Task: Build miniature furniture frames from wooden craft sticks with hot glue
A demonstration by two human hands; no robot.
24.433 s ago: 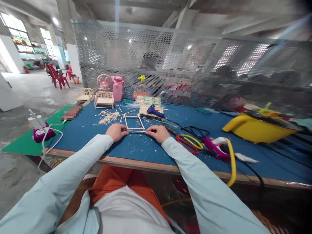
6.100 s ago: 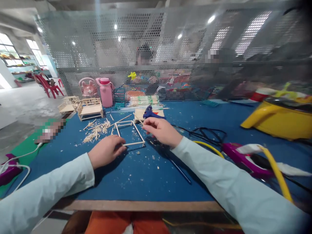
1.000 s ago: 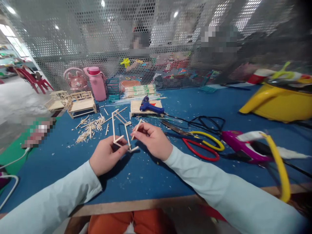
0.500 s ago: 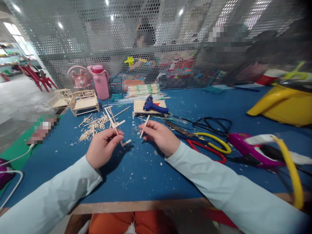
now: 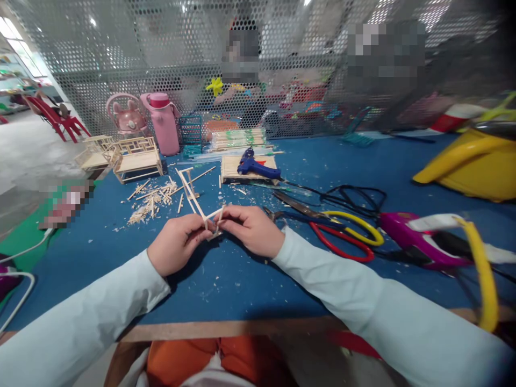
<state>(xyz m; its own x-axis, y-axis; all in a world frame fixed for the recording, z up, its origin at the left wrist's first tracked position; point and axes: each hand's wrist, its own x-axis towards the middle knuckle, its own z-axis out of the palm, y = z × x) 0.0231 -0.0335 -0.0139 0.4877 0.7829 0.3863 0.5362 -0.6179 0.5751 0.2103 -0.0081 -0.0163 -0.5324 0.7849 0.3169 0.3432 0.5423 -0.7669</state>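
The left hand [image 5: 173,244] pinches the near end of the frame [image 5: 196,201], which is nearer than the glue gun [image 5: 258,167] and left of it. The frame's long axis slants away from the body, its far end pointing forward and left; whether that end touches the table [image 5: 226,290] cannot be told. The right hand [image 5: 252,231] grips a short stick [image 5: 221,213] nearly upright at the frame's near end; fingers hide whether they touch. Right of the glue gun and nearer, the scissors [image 5: 298,206] lie with handles to the right, the power strip [image 5: 395,226] beyond them. Left of the glue gun are scraps [image 5: 155,201]. The yellow pot [image 5: 475,169], far to its right, is cut off by the view's edge, its inside hidden. Beyond the glue gun and left stand small benches [image 5: 139,158] and a bottle [image 5: 165,126], lidded, contents hidden. Directly behind it lies a clear pack [image 5: 237,138] containing sticks.
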